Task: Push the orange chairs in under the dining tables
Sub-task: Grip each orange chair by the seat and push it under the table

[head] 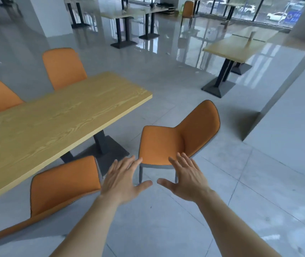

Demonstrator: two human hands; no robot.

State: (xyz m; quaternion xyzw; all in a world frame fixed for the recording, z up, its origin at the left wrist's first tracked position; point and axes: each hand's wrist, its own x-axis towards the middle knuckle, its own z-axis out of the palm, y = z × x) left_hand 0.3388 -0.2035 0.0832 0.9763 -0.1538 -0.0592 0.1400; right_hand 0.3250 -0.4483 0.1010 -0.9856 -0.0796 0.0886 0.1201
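Orange curved-shell chair (175, 140) before splayed, empty left hand (123, 179) and right hand (186, 178)

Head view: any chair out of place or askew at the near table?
Yes. One orange chair stands clear of the wooden table, off its end corner, turned at an angle rather than squared to an edge. The chair at the near side sits close in. Both hands, left hand and right hand, are open, touching nothing.

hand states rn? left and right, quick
Left hand: open, fingers spread, holding nothing, reaching toward the pulled-out orange chair.
Right hand: open, fingers spread, holding nothing, in front of the chair's seat edge.
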